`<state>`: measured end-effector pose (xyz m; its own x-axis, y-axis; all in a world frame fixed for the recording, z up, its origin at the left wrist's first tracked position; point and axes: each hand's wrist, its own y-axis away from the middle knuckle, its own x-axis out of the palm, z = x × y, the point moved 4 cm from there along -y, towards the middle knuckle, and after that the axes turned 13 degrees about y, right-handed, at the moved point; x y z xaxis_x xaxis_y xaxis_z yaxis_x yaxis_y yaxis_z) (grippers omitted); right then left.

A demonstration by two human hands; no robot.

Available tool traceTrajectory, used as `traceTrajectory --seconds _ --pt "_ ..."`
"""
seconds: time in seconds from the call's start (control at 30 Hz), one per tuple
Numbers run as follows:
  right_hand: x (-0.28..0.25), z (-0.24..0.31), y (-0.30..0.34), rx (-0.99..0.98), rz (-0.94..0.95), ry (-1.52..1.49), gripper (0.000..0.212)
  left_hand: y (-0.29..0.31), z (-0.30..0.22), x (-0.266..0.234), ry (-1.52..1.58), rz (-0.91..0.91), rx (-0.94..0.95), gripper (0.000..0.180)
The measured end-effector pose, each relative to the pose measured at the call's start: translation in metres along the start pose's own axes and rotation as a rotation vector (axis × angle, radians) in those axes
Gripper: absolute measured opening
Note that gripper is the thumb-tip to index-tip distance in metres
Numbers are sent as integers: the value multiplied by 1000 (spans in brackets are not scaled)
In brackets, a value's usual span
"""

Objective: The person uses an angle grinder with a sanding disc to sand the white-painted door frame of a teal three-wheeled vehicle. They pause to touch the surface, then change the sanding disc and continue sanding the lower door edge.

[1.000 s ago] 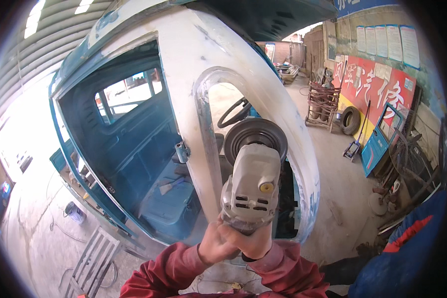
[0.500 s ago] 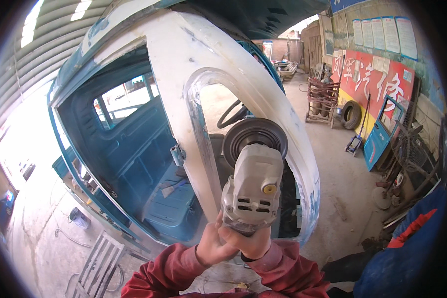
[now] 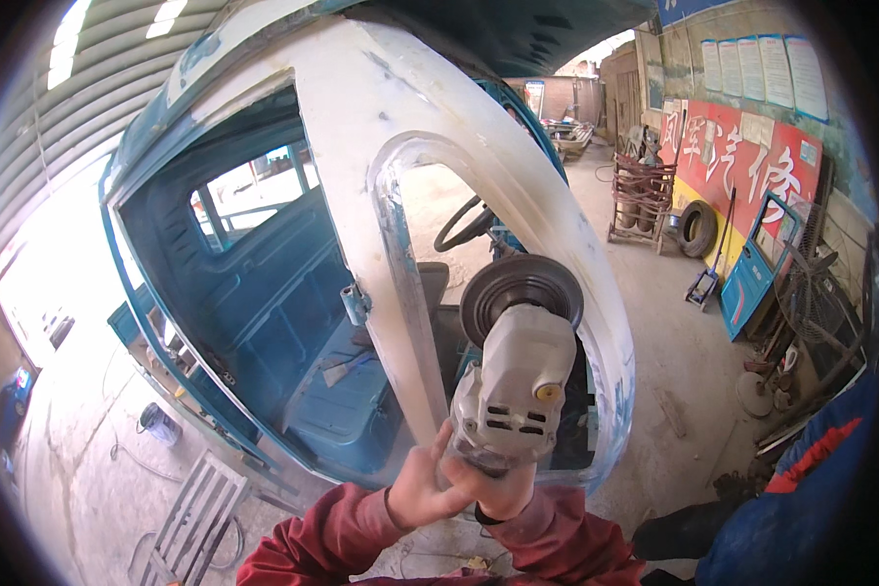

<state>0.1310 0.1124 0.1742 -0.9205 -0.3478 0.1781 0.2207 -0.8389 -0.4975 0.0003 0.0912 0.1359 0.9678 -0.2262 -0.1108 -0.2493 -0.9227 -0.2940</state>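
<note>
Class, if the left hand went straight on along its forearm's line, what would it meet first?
Probably the right hand, which it seems to touch; the grey power tool lies beyond, though depth is unclear.

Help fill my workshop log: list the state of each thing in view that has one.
Grey power tool with round black disc, gripped by bare left hand and bare right hand; spinning unclear.
White-and-blue metal vehicle cab, side open, paint patchy.
Blue metal door, detached, leaning.
Black rubber tyre, upright on edge.
Blue metal jack, handle raised.
</note>
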Motion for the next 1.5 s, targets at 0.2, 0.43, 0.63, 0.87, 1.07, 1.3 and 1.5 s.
traceTrajectory --seconds 0.2,0.43,0.63,0.87,1.07,1.3,1.5 --pt "4 6 -13 -18 52 -94 69 -9 -13 -1 78 -31 107 99" --pt "-1 4 1 -18 -32 -23 71 3 -5 3 71 -10 -47 100" --pt "1 1 1 -38 -8 3 76 3 -12 1 56 25 -73 100" --pt "4 -3 -4 -63 13 -57 70 -2 -21 -2 45 -37 38 100" --pt "-2 -4 8 -59 8 -79 55 5 -8 4 18 1 -28 100" --pt "4 -4 4 -114 74 -81 60 6 -9 -1 -51 -6 -33 103" --pt "4 -10 -1 -114 75 -110 67 5 -20 -2 -26 -36 -49 99"
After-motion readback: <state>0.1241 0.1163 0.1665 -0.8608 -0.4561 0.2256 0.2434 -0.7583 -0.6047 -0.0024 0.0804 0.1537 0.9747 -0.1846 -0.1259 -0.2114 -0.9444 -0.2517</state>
